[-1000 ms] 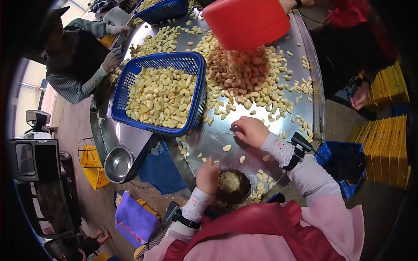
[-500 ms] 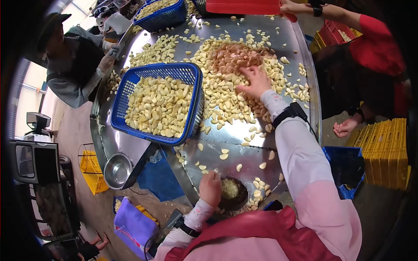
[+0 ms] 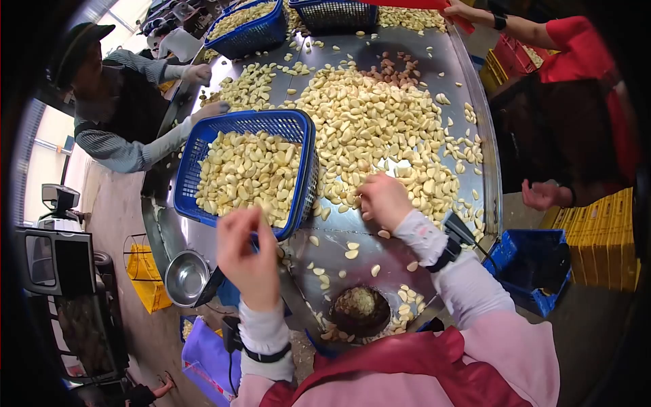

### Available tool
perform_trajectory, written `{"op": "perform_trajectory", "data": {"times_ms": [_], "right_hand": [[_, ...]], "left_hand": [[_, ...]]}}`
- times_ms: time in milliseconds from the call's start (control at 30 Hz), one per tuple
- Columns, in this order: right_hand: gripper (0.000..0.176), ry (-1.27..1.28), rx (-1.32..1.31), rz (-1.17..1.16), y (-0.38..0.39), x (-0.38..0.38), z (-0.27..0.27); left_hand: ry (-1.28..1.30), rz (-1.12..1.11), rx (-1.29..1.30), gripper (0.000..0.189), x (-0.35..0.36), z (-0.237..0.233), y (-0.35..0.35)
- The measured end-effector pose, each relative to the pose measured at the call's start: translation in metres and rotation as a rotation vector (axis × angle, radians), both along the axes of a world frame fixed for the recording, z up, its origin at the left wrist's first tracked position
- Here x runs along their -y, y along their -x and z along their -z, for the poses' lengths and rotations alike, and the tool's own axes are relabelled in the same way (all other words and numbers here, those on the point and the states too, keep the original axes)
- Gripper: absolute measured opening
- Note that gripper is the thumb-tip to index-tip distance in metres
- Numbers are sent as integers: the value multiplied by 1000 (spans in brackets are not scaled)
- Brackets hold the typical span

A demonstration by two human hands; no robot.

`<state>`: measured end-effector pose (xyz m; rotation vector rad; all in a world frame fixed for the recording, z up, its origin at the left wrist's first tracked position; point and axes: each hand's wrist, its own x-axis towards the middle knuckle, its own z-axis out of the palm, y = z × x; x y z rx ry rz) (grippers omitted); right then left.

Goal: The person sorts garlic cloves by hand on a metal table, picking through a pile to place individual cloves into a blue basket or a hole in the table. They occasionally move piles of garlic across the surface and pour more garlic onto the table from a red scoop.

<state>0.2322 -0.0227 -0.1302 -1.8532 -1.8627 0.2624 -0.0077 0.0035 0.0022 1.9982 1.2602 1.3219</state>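
Peeled garlic cloves [image 3: 380, 122] lie in a broad heap on the metal table. At the heap's near edge is my right hand [image 3: 385, 202], its fingers curled in among the cloves; what they hold is hidden. My left hand [image 3: 249, 256] is raised at the near rim of a blue basket [image 3: 245, 117] full of cloves. Its fingers are bunched together and slightly blurred, so I cannot make out anything between them. Below and between my hands, a round opening [image 3: 339, 317] in the table has pale garlic bits [image 3: 363, 300] inside.
A metal bowl [image 3: 187, 278] sits left of the table. Across from me, a red tray [image 3: 420, 3] is held by a person in a red sleeve [image 3: 573, 37]. Another person's gloved hand [image 3: 211, 110] reaches beside the blue basket. Yellow crates [image 3: 600, 244] stand at right.
My left hand has risen from beside the opening to the basket's rim. My right hand has drawn back toward me and curled. The red tray has moved away, and the reddish shade on the heap has shrunk.
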Motion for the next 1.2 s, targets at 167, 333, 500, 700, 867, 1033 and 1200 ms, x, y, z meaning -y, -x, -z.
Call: {"op": "perform_trajectory", "data": {"times_ms": [167,333,500,700,867,1033,1200], "right_hand": [[10,60,255,81,60,-41,46],[15,103,-368,22,15,-28,23],[25,190,-110,225,-27,-59,31],[35,414,-296,160,-16,-39,15],[26,558,-942,-129,-11,50,-11],[18,190,-428,-148,-10,106,-16],[17,90,-454,-63,-14,136,-31]], "left_hand": [[-176,18,-273,26,-2,-5,-19],[20,239,-242,18,51,69,-27],[236,288,-183,12,30,145,-42],[92,264,-186,19,-13,128,-79],[58,610,-167,46,5,132,-71],[741,698,-89,26,46,114,-74],[837,738,40,10,66,100,-99]]}}
